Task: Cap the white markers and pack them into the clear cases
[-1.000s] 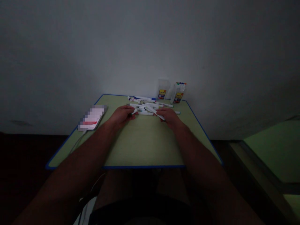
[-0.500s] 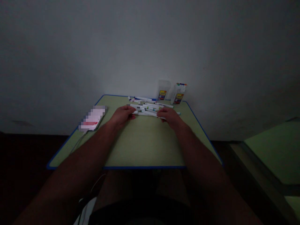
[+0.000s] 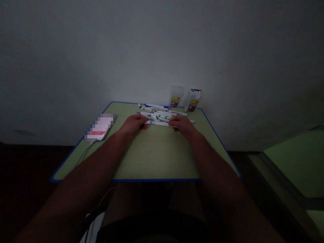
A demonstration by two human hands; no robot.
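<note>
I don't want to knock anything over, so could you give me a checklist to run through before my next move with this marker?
1. Left hand gripping one end of the held marker: ok.
2. Right hand gripping the other end: ok.
3. Held marker's cap fully seated: cannot tell; too small and dark.
4. Loose markers well away from the fingers: not ok; they lie close by, just beyond both hands.
5. Left case and right case standing: ok, both at the table's far edge.
6. Cable away from the left forearm: cannot tell; it runs out of sight there.
</note>
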